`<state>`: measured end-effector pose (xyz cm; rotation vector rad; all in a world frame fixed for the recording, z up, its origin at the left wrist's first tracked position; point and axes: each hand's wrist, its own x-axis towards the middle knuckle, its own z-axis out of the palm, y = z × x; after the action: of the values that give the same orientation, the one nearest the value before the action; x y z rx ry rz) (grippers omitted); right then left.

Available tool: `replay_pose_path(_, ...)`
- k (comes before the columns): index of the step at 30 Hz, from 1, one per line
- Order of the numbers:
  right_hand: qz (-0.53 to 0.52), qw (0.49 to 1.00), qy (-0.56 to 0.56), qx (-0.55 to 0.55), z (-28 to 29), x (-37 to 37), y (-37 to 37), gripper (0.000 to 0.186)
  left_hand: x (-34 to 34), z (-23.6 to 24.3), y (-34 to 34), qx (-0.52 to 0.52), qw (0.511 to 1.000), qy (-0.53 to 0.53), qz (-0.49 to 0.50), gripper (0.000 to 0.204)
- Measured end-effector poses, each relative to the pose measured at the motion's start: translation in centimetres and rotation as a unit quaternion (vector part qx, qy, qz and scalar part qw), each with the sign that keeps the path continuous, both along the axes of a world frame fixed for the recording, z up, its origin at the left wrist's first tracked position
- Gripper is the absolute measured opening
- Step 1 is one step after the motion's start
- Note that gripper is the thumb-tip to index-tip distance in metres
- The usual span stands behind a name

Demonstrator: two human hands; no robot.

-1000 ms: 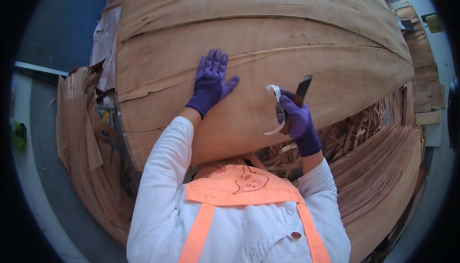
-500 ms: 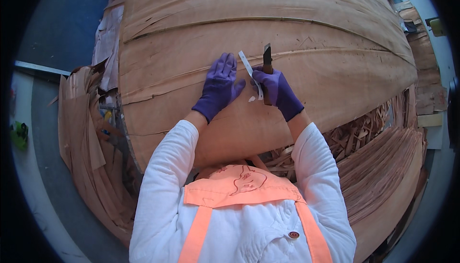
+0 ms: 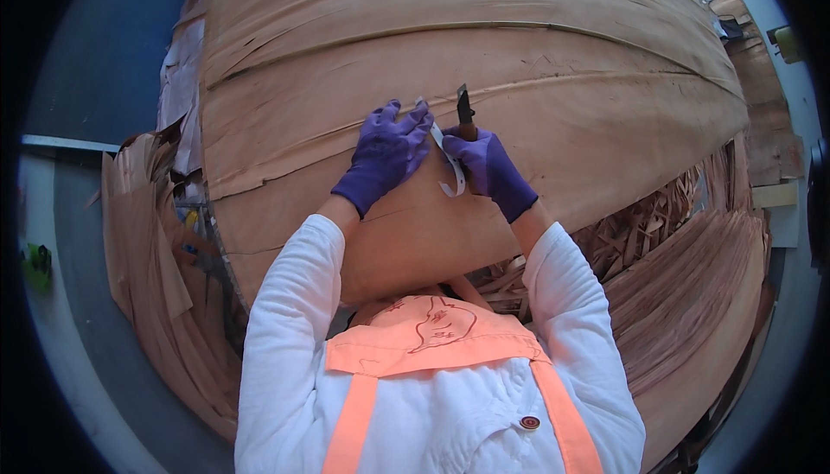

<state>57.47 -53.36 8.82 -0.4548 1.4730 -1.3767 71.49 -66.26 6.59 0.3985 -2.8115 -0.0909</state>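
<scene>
Both my hands wear purple gloves and work above a large brown wood veneer sheet (image 3: 320, 206). My right hand (image 3: 491, 167) is closed round a utility knife (image 3: 466, 111), its dark blade pointing away from me. A narrow strip of white tape (image 3: 451, 171) runs past the right thumb and fingers, its lower end curling toward me. With bent fingers, my left hand (image 3: 383, 152) pinches the far end of this tape. Small dark marks show along the strip. Part of the tape lies hidden behind the left fingertips.
Wrinkles and a long raised split (image 3: 415, 31) cross the veneer beyond my hands. Bundled veneer strips (image 3: 147, 249) hang at the left. Scrap strips (image 3: 635, 232) and a stack of veneer sheets (image 3: 683, 301) lie at the lower right.
My left hand has gone from lying flat on the veneer to pinching the tape's far end. The right hand, with knife and tape, has shifted slightly left.
</scene>
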Motion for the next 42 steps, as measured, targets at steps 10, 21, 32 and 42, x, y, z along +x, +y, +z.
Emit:
replay_pose_path(10,0.098,0.984,0.099,0.114,0.4,-2.5,-0.2,0.015,-0.9,-0.3,0.5,-0.074,0.997,-0.022,0.002,0.043)
replay_pose_path(21,0.172,0.955,0.239,0.035,2.0,-7.7,2.8,0.01,-0.6,-1.3,0.5,-0.117,0.993,-0.016,0.009,0.037)
replay_pose_path(32,0.016,0.982,0.147,-0.121,5.6,-4.6,10.1,0.019,1.1,-0.9,0.5,0.049,0.995,0.081,0.024,0.048)
replay_pose_path(42,-0.024,0.999,-0.019,0.019,5.0,8.4,4.2,0.016,17.1,-1.0,-6.5,0.014,0.985,0.024,0.168,0.084)
